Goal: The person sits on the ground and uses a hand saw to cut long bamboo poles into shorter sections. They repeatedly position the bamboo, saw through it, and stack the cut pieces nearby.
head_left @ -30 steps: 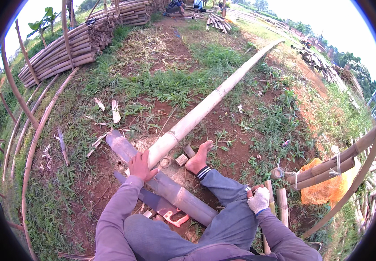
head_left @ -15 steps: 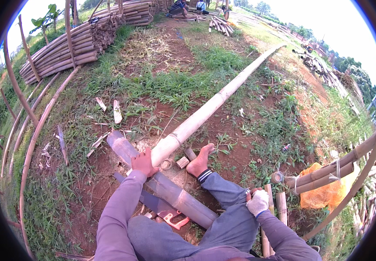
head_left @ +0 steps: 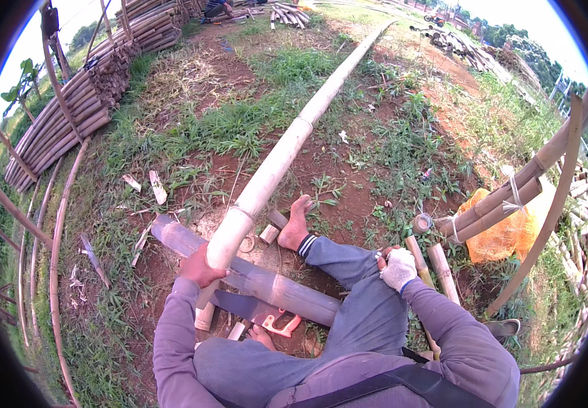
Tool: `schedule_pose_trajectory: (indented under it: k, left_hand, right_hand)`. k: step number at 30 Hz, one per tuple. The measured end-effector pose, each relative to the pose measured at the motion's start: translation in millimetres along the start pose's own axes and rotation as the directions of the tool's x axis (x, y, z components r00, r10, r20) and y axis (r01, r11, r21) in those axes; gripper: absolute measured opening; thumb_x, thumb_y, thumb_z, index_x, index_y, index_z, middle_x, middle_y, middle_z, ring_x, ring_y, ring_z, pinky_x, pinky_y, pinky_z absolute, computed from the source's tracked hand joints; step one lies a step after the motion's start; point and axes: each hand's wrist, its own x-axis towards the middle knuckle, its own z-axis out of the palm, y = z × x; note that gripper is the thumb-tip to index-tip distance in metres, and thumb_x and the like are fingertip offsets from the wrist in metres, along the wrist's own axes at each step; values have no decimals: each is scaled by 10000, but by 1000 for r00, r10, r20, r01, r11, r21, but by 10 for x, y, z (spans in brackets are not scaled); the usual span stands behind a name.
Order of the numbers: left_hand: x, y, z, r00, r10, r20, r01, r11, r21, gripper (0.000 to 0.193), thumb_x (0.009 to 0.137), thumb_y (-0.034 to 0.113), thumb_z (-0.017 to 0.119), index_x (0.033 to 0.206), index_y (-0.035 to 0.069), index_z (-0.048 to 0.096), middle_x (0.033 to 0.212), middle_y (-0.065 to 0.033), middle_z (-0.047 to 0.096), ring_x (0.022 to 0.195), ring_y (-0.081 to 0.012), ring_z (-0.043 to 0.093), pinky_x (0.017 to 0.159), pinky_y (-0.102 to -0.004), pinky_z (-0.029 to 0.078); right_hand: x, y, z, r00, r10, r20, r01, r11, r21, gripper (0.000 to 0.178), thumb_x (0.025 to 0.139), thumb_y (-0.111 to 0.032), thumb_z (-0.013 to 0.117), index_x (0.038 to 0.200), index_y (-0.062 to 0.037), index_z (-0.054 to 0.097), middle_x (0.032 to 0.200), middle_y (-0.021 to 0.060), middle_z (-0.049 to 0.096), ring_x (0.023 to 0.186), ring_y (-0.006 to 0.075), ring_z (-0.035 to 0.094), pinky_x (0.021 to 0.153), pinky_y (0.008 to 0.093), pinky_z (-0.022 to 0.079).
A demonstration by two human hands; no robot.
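Note:
My left hand [head_left: 199,266] is closed round a long, pale bamboo pole [head_left: 267,173], close to its near end. That pole rests across a thick, greyish bamboo log [head_left: 294,299] and runs far out over the ground. Just on my side of the log lies a handsaw [head_left: 282,322] with an orange handle, its dark blade partly under the log's edge. Short bamboo offcuts [head_left: 269,234] sit beyond the log by my bare foot. My right hand [head_left: 399,268], in a white glove, is closed at my right knee; anything inside it is hidden.
Tied bamboo poles [head_left: 511,207] and an orange mesh bag [head_left: 488,231] are on the right. Upright-looking bamboo pieces [head_left: 442,272] lie beside my knee. A big bamboo stack [head_left: 63,139] stands far left. Split strips [head_left: 158,187] litter the grass. Another person [head_left: 218,8] crouches far off.
The pole's near end has come toward me across the log and now reaches past it, with my left hand wrapped round it. My right hand stays at the knee. The view has shifted.

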Motion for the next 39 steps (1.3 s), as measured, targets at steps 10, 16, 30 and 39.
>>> schedule_pose_trajectory:
  k: [10,16,30,39]
  left_hand:
    - [-2224,-1134,-638,945,-242,221,274,953,-128,1045,603,384,1013,1499,86,564,1337,-189,755,1272,-368,717,1140,-453,537]
    - [-3936,-2416,-400,779,-503,374,575,811,-110,1048,535,360,1013,1461,79,610,1298,-153,767,1222,-318,727,1098,-411,547]
    - [-762,-274,-751,995,42,94,-9,944,-329,1235,714,568,969,1655,12,392,1544,-278,589,1464,-438,559,1225,-493,444]
    - [-1589,-1137,-882,985,-86,152,107,985,-136,1014,649,342,978,1520,109,513,1247,-236,764,1176,-445,735,1041,-470,570]
  right_hand:
    - [1515,-1219,255,995,-33,93,-46,675,737,718,954,-519,826,1336,73,688,1229,278,771,1145,361,757,977,456,583]
    - [2573,-2752,638,948,-118,296,-309,-565,765,1063,910,-623,843,1636,9,392,1490,254,584,1281,381,644,1080,596,542]
    - [-906,-4695,1107,446,-623,643,-887,-211,410,448,992,-289,820,1355,-53,704,1280,110,749,1105,272,739,1033,471,553]
    - [-445,-4103,942,60,-884,463,50,466,883,653,1001,-538,753,1343,18,718,1119,196,791,1046,284,765,925,394,590]
